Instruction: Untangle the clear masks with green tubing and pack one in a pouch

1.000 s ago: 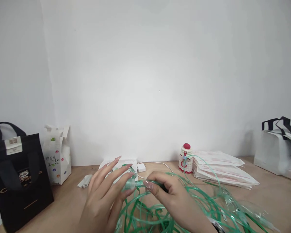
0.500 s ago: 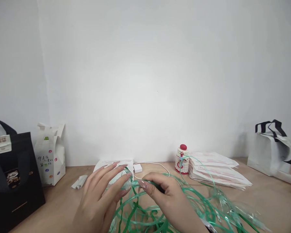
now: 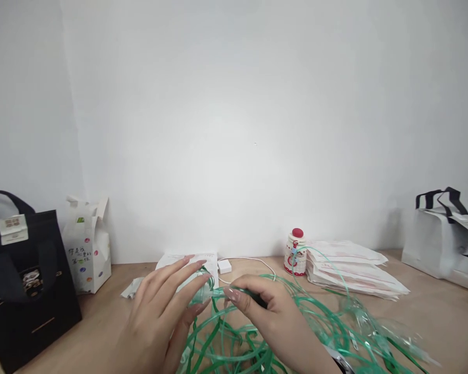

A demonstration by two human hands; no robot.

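My left hand (image 3: pixel 159 311) is curled around a clear plastic piece (image 3: pixel 203 295), its thumb and fingertips gripping it from both sides. Most of that piece is hidden behind the fingers. Green tubing (image 3: pixel 218 293) runs from it to my right hand (image 3: pixel 271 311), which pinches the tube between thumb and bent forefinger. A dark object (image 3: pixel 257 299) shows inside the right hand's curl; its kind is not clear. Below both hands, loops of translucent green tubing (image 3: pixel 315 306) and flat green straps (image 3: pixel 206 345) lie tangled on the table.
Clear plastic pieces (image 3: pixel 361 317) lie at the right. Behind stand a red-topped bottle (image 3: pixel 295 254), stacked white paper packets (image 3: pixel 351 272) and a white charger (image 3: pixel 224 266) with its cable. A black bag (image 3: pixel 31 322) and a white paper bag (image 3: pixel 88 254) stand left, a white bag (image 3: pixel 425 244) right.
The whole view has shifted slightly, with background things now a little farther right. Both hands keep nearly the same grip on the clear piece and tube.
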